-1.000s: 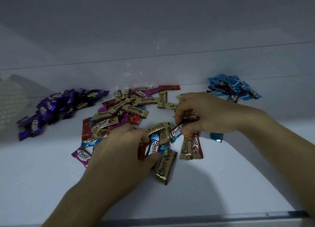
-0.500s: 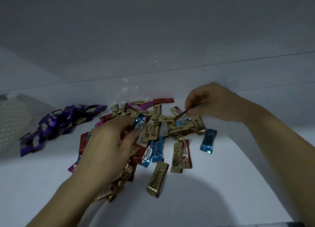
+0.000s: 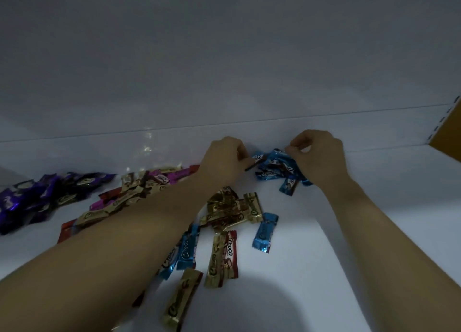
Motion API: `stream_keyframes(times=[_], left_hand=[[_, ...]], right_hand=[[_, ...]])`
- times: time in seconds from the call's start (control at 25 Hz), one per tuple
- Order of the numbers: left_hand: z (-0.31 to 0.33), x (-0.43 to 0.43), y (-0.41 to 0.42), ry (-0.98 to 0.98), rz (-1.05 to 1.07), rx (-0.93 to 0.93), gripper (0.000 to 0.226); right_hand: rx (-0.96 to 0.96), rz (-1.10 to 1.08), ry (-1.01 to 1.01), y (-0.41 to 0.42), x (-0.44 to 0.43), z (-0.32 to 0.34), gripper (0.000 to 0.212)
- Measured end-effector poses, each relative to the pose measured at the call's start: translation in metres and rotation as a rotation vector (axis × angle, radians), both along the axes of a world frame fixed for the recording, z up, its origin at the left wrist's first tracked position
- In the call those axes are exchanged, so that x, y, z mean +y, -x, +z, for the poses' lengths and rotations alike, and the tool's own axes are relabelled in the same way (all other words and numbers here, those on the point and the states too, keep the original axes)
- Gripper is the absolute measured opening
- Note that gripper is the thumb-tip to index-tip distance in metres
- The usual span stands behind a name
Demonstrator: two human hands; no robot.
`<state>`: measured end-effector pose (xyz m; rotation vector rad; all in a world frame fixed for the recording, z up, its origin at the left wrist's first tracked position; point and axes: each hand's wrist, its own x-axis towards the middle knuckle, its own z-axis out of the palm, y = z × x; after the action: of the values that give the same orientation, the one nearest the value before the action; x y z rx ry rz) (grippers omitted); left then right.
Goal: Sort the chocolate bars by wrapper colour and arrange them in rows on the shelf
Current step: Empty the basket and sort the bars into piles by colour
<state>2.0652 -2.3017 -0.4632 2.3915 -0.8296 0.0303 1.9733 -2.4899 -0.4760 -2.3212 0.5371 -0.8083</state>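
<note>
White shelf (image 3: 324, 269), upper centre: left hand (image 3: 224, 157) pinches blue bar (image 3: 257, 158); right hand (image 3: 321, 154) pinches blue pile (image 3: 277, 168) top.

On the shelf (image 3: 324, 269), a pile (image 3: 37, 199) lies far left, a heap (image 3: 232, 209) mid, a second pile (image 3: 274, 168) far right.

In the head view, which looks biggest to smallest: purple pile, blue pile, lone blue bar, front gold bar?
1. purple pile
2. blue pile, partly hidden
3. front gold bar
4. lone blue bar
Gold is nearer the camera, so 3 and 4 may really match.
</note>
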Motion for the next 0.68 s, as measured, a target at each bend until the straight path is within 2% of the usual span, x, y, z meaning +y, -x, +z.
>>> stream_keyframes(times=[0.08, 0.16, 0.24, 0.36, 0.44, 0.48, 0.6, 0.68], left_hand=[[0.002, 0.015, 0.001, 0.038, -0.022, -0.027, 0.021], [0.013, 0.044, 0.009, 0.038, -0.05, -0.035, 0.023], [0.022, 0.08, 0.027, -0.002, -0.08, -0.047, 0.02], [0.032, 0.128, 0.068, -0.204, -0.116, -0.042, 0.009], [0.032, 0.149, 0.093, -0.329, -0.112, -0.035, 0.005], [0.03, 0.155, 0.102, -0.358, -0.078, -0.049, 0.011], [0.014, 0.159, 0.122, -0.344, 0.068, -0.048, 0.03], [0.005, 0.155, 0.128, -0.34, 0.134, -0.071, 0.033]], right_hand=[[-0.03, 0.067, 0.063, 0.003, 0.005, 0.007, 0.01], [0.008, 0.251, 0.084, 0.008, 0.016, 0.019, 0.004], [0.209, 0.525, 0.053, 0.016, 0.031, 0.029, 0.009], [0.653, 0.806, 0.125, 0.028, 0.045, 0.039, 0.022], [0.801, 0.856, 0.169, 0.032, 0.05, 0.043, 0.033], [0.834, 0.865, 0.177, 0.033, 0.052, 0.044, 0.036], [0.865, 0.895, 0.151, 0.035, 0.055, 0.044, 0.032], [0.858, 0.893, 0.133, 0.035, 0.058, 0.043, 0.025]])
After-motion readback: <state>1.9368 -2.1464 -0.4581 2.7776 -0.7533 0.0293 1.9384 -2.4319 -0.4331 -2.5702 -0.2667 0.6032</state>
